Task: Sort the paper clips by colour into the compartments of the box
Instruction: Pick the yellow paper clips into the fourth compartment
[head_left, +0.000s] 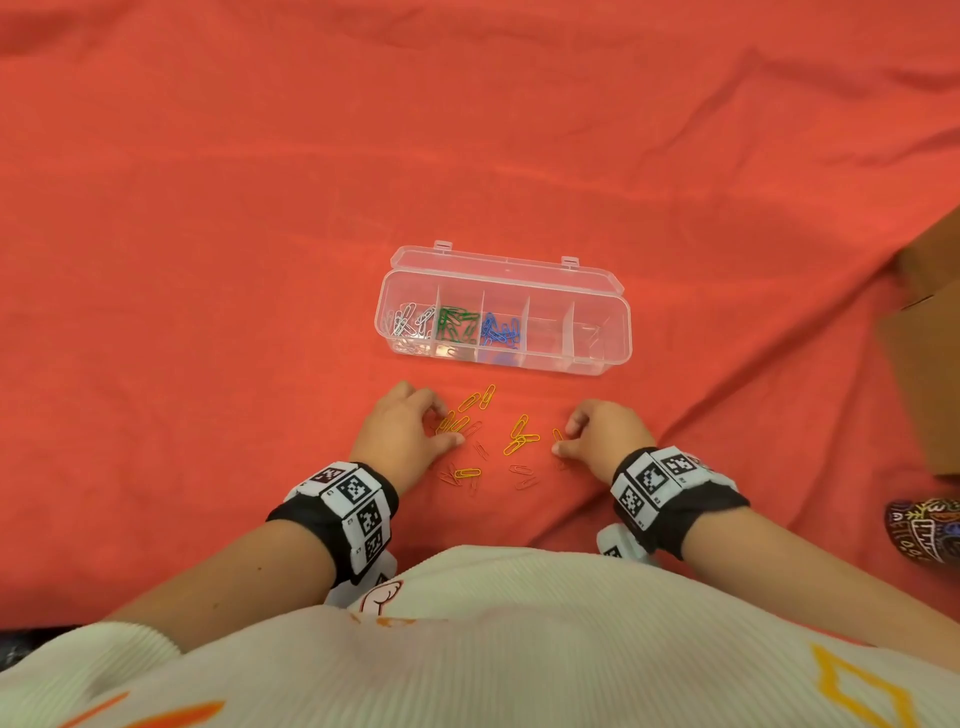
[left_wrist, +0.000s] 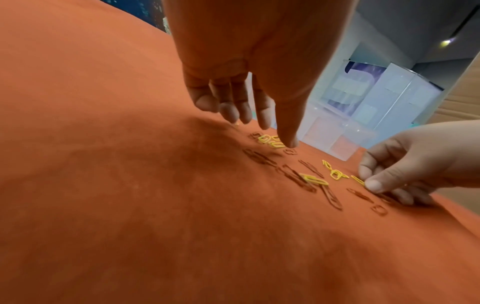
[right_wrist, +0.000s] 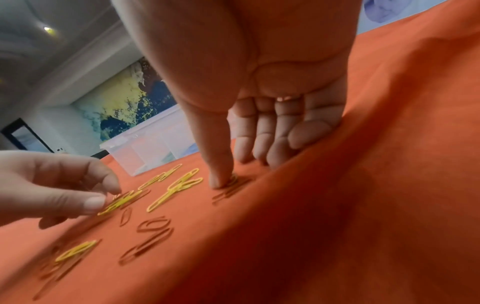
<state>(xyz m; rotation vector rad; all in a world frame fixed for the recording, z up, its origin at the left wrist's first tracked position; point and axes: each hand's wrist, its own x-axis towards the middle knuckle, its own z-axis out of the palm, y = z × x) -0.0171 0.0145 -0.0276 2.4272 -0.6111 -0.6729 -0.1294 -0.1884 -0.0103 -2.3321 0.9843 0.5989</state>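
A clear compartment box (head_left: 597, 364) lies open on the red cloth. It holds white clips (head_left: 408, 319), green clips (head_left: 457, 322) and blue clips (head_left: 500, 330) in its three left compartments; the two right ones look empty. Loose yellow clips (head_left: 519, 436) and hard-to-see red clips (head_left: 522, 470) lie in front of it. My left hand (head_left: 447, 423) pinches a small bunch of yellow clips (right_wrist: 122, 200) between thumb and forefinger. At the right of the pile, my right hand (head_left: 562, 439) pinches one yellow clip (left_wrist: 358, 180), thumb pressing it to the cloth.
The box's lid (head_left: 498, 262) lies open behind it. A brown cardboard box (head_left: 930, 338) stands at the right edge, with a dark patterned object (head_left: 924, 530) below it. The wrinkled red cloth (head_left: 208, 260) covers the whole surface.
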